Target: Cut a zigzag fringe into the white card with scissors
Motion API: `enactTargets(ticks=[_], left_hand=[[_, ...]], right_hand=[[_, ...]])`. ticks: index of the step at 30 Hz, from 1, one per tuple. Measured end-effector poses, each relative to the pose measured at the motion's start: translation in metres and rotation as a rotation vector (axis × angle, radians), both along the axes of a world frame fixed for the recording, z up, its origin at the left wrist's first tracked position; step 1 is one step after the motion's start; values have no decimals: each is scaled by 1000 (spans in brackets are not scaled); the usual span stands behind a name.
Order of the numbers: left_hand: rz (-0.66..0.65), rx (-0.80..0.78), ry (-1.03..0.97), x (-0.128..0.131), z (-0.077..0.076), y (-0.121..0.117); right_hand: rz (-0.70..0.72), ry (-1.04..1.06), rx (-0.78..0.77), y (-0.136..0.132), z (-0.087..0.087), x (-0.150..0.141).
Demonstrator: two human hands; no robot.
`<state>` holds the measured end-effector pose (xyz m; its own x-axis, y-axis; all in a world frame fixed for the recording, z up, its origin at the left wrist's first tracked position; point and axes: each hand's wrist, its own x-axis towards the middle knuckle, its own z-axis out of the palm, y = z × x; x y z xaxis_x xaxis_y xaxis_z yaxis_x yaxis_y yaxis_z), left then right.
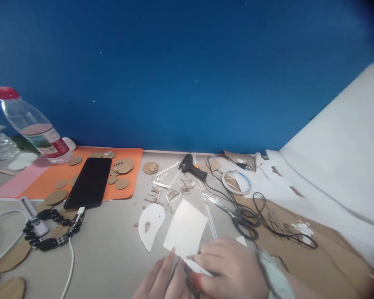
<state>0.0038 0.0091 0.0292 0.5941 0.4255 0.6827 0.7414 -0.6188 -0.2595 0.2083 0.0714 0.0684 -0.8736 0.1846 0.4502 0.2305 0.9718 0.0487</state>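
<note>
Hands: together; the right hand (229, 268) pinches a narrow white strip (197, 265), the left hand's (166, 279) fingers rest by the sheet's lower edge
Sheet: blank white rectangular paper (187, 226), flat on the grey counter (112, 253)
Printed disc: round brown cardboard (124, 166), "ATE" readable
Bottle: clear plastic, red-capped (39, 128), label writing too blurred to read

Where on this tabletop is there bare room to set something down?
The main bare patch of tabletop lies between the phone and its white cable on the left and the white teardrop piece and left hand on the right. It is crowded around the glue gun, scissors and brown scraps.
</note>
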Motion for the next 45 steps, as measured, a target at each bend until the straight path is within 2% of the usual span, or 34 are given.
enactTargets(ticks=[7, 19, 30, 36, 39, 41, 43, 45], left_hand=[[-8, 21, 16, 0, 1, 2], [-18, -25, 8, -1, -3, -1], [-25, -27, 16, 0, -2, 0], [-32, -31, 3, 0, 1, 0], [-35, -36, -6, 0, 1, 1], [-39, -33, -11, 0, 1, 1], [-39, -39, -3, 0, 0, 0], [-32, -53, 2, 0, 0, -1]], right_hand=[[16, -33, -168, 8, 0, 4], [-122, 17, -329, 12, -6, 7], [-396, 120, -307, 18, 2, 4], [-590, 155, -377, 18, 7, 4], [-721, 345, -520, 14, 8, 5], [-810, 611, -724, 13, 5, 5], [-768, 897, -922, 12, 1, 7], [-644, 1076, -1008, 11, -2, 8]])
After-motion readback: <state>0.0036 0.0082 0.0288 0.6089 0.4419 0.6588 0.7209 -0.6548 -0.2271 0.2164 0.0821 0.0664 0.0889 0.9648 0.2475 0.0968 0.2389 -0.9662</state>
